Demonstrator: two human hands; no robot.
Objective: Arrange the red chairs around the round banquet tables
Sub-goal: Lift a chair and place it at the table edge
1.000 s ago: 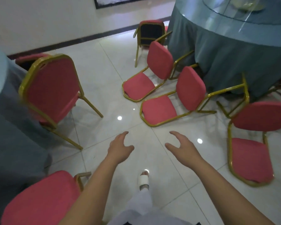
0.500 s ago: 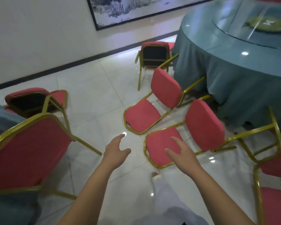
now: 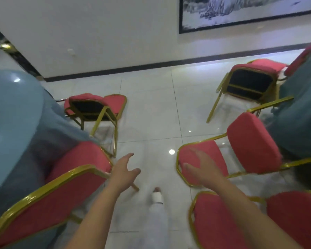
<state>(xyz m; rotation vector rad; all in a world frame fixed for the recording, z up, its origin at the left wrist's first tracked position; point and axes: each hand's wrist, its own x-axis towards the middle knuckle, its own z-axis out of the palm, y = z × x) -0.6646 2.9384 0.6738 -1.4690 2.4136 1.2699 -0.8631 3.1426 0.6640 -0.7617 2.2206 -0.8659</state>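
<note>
Left hand and right hand are spread and empty over the floor between tipped chairs, likely choosing one; next should be gripping the chair lying by the right table and standing it up.

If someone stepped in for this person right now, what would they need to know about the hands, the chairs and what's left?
Left hand: open, empty, beside the near left chair.
Right hand: open, empty, over the seat of the middle right chair; contact unclear.
Chairs: near left and far left chair by the left table; middle right, near right chair and far right chair by the right table. All are tipped or leaning.
Done: none set in place.
Left: stand each chair upright, facing its table.
</note>
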